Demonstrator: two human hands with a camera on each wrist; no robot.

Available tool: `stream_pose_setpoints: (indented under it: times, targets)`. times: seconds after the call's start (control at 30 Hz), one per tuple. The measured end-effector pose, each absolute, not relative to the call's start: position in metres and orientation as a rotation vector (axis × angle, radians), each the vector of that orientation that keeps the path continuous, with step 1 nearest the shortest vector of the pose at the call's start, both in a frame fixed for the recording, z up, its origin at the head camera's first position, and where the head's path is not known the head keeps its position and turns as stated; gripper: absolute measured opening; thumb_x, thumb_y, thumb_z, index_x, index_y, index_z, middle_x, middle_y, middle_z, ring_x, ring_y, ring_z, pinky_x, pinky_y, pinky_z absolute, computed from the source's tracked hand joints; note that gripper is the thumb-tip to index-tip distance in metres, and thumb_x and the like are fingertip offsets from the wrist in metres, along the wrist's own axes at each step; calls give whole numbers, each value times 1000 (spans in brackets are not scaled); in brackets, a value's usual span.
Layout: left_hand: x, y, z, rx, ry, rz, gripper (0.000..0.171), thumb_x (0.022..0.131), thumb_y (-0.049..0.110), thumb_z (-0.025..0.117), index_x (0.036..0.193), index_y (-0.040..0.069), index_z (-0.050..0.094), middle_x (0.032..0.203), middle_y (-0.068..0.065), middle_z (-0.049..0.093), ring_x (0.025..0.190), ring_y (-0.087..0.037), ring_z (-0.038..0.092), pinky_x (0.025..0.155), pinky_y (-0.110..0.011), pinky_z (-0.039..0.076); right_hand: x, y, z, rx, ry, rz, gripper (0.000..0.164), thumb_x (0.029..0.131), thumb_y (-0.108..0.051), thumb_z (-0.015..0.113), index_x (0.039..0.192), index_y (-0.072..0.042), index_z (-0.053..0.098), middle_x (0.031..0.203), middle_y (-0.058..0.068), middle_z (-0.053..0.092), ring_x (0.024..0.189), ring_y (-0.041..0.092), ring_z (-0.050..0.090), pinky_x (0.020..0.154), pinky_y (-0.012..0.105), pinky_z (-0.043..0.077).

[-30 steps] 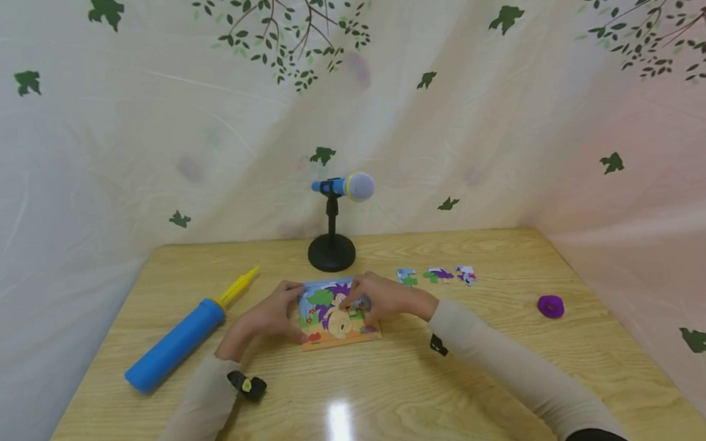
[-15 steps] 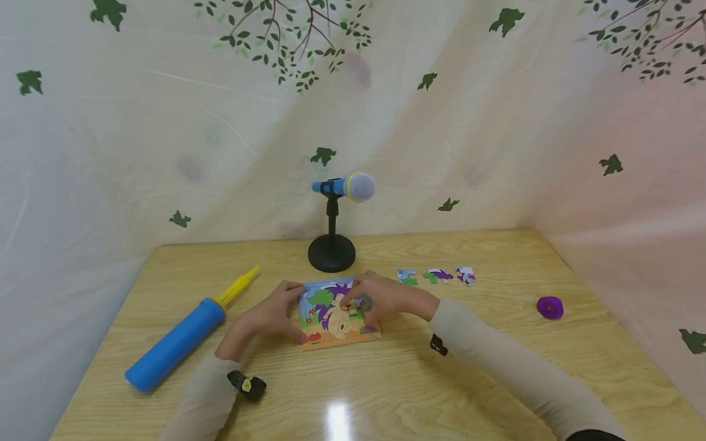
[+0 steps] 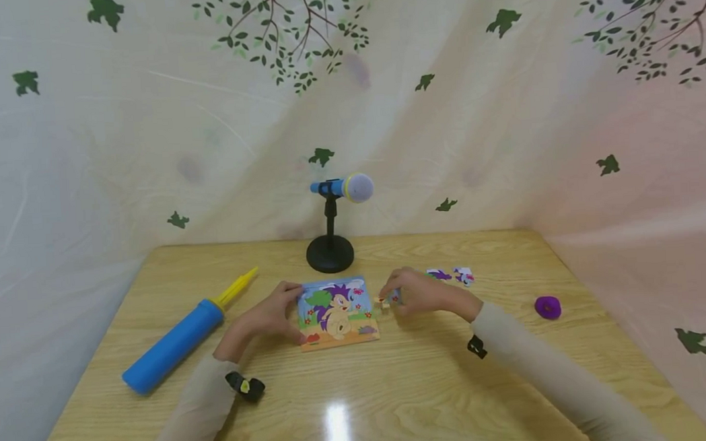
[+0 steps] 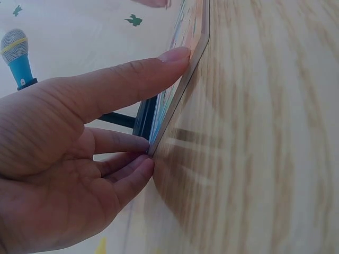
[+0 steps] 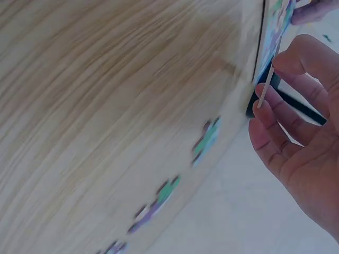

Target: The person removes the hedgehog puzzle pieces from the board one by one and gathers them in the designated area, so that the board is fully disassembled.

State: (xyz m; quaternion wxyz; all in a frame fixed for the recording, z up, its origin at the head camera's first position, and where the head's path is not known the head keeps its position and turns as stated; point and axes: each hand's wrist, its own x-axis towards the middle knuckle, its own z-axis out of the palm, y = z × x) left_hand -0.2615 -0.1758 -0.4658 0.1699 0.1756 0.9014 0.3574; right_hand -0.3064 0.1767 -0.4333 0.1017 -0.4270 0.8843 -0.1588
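Observation:
A small jigsaw puzzle (image 3: 337, 316) lies flat on the table, with a purple-haired cartoon hedgehog on it. My left hand (image 3: 271, 314) holds it along its left edge. In the left wrist view the thumb (image 4: 172, 57) presses near one corner, and the other fingertips touch another. Just right of the puzzle, my right hand (image 3: 421, 293) pinches a thin puzzle piece (image 5: 266, 87) between thumb and fingers, seen edge-on in the right wrist view. Loose pieces lie beyond that hand: a green one (image 5: 205, 142), a green and purple one (image 5: 154, 205) and another purple one (image 3: 463, 276).
Behind the puzzle stands a toy microphone (image 3: 343, 189) on a black stand (image 3: 331, 253). A blue pump (image 3: 175, 346) with a yellow nozzle lies at the left, and a purple ring-like object (image 3: 548, 308) at the right. A printed curtain (image 3: 251, 146) hangs behind the wooden table (image 3: 400, 393).
My right hand has lifted off the puzzle and moved right with a puzzle piece, partly covering the loose pieces. My left hand stays at the puzzle's left edge.

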Motion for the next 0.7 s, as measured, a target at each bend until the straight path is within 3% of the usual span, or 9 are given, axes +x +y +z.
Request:
stream_pose_setpoints:
  times: [0.17, 0.37, 0.5, 0.7]
  targets:
    - [-262, -177, -467, 493, 2562, 1013, 102, 76, 26, 91, 157, 0, 34, 158, -24, 25, 146, -46, 29, 121, -64, 28, -307, 215, -432, -1252, 2626, -489, 25, 88, 1, 70, 110, -6, 77, 102, 5, 73, 95, 27, 63, 85, 49, 56]
    - [-262, -177, -467, 507, 2571, 1013, 103, 75, 27, 92, 156, -1, 34, 158, -25, 26, 145, -46, 30, 121, -63, 28, -305, 260, -429, -1169, 2680, -470, 27, 85, 3, 69, 109, -7, 78, 107, 6, 74, 107, 37, 64, 91, 58, 55]
    - [-261, -177, -466, 510, 2572, 1018, 104, 75, 27, 92, 156, -2, 34, 158, -26, 25, 145, -47, 30, 121, -64, 28, -305, 284, -428, -1097, 2692, -445, 28, 84, 3, 71, 109, -7, 78, 108, 7, 74, 106, 35, 64, 90, 57, 56]
    - [-261, -175, -465, 504, 2566, 1019, 103, 75, 27, 91, 156, -1, 34, 158, -26, 26, 145, -47, 30, 121, -64, 28, -302, 306, -426, -1082, 2699, -434, 28, 83, 7, 71, 108, -3, 77, 103, 9, 75, 91, 24, 64, 79, 44, 58]
